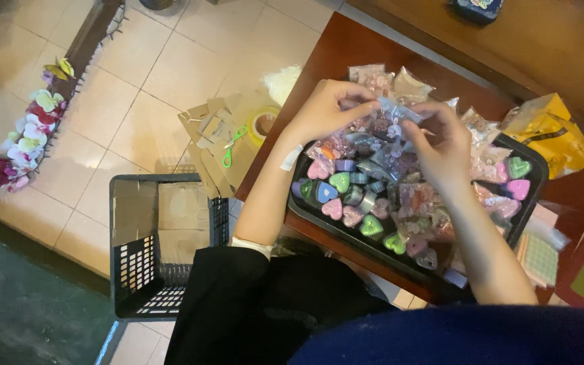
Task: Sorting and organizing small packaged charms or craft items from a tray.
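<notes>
Overhead view, seated at a reddish-brown wooden bench (346,47) with a polished top. Left hand (326,108) and right hand (441,145) raised together above a black tray (539,169), both pinched closed on one small clear plastic bag (393,111) held between the fingertips; crinkled, glossy film, contents small and pinkish, not resolvable. Below the hands, in the tray: heart-shaped pieces (336,196) in pink, green, blue and purple, smooth and slightly shiny, mixed with further small filled bags (491,162) heaped along the far side and right end. White strip (290,157) stuck across the left wrist. To the right of the tray, touching the bench: crumpled yellow packet (552,132) with dark markings. Near the right bench edge: pale green gridded sheet (541,260), partly hidden by the right forearm. Floor of large beige glazed tiles (170,67) with thin grout lines. On the floor left of the bench: scraps of brown cardboard (207,145), green-handled scissors (233,144) lying on them, roll of tape (263,124) just beside. Nearer the viewer: black perforated plastic crate (136,270) lined with cardboard. Along the left wall edge: artificial orchid flowers (25,138) in white, pink and magenta. Dark clothing across the lower frame.
</notes>
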